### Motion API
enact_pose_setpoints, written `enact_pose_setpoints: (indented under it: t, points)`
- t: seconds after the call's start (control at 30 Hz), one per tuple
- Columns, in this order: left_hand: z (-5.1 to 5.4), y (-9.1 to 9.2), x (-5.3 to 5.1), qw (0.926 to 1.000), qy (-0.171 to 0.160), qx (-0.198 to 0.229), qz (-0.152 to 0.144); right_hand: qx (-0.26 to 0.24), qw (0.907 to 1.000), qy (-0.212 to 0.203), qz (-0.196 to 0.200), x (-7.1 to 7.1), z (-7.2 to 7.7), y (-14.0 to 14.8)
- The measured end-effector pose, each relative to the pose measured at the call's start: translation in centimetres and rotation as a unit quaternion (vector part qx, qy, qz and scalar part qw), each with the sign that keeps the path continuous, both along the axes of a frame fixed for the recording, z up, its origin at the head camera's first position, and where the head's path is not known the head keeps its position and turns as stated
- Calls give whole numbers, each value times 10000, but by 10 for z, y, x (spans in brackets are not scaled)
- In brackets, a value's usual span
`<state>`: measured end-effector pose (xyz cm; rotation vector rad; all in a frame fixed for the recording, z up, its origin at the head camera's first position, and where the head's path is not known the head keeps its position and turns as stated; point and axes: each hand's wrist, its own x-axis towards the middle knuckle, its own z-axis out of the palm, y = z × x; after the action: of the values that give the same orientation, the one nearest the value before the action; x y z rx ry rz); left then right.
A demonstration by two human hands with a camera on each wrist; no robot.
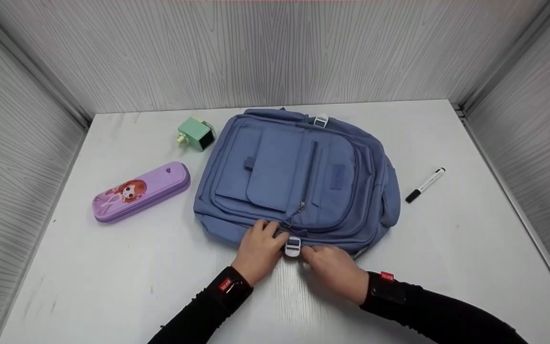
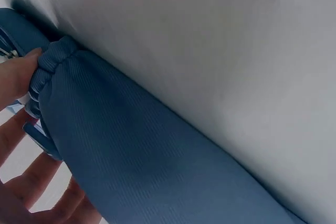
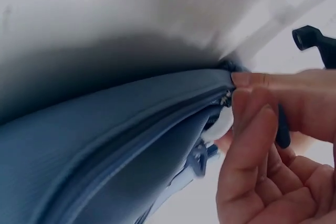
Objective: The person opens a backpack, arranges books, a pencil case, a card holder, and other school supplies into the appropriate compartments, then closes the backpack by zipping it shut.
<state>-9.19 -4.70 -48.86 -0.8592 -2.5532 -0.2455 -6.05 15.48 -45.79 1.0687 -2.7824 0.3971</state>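
Note:
A blue backpack (image 1: 275, 167) lies front side up, its top end turned to the right. At its near edge, my left hand (image 1: 260, 251) is just left of a white buckle (image 1: 292, 246), and my right hand (image 1: 337, 272) is just right of it. In the left wrist view, the thumb and a finger of my left hand (image 2: 39, 182) pinch gathered fabric of the backpack (image 2: 157, 156). My right hand (image 3: 310, 114) pinches the backpack's edge (image 3: 210, 77) by the zipper, its other fingers curled; what lies between the fingertips is partly hidden.
A purple pencil case (image 1: 141, 191) with a cartoon girl lies left of the backpack. Behind it sits a green box-shaped object (image 1: 196, 134). To the right lies a white marker (image 1: 426, 185) with a black cap. Grey wood-grain panels (image 1: 275, 52) enclose the back and sides.

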Motion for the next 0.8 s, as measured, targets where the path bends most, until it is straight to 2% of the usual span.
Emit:
enact_pose_setpoints:
  t: [0.2, 0.4, 0.53, 0.67, 0.8]
  points:
    - [-4, 1, -2, 9999, 28, 91, -63, -324, 9985, -393, -177, 2, 6, 21]
    - [-3, 0, -2, 9997, -179, 85, -105, -459, 9946, -714, -604, 6, 13, 46]
    - [-3, -3, -4, 9996, -186, 128, -196, -564, 9861, -1146, -1060, 10, 22, 65]
    - [-1, -9, -8, 9994, -234, 109, -242, -642, 9735, -1546, -1556, 14, 34, 83]
    - [1, -13, -11, 9987, -394, 78, -317, -637, 9651, -1717, -1874, 14, 44, 96]
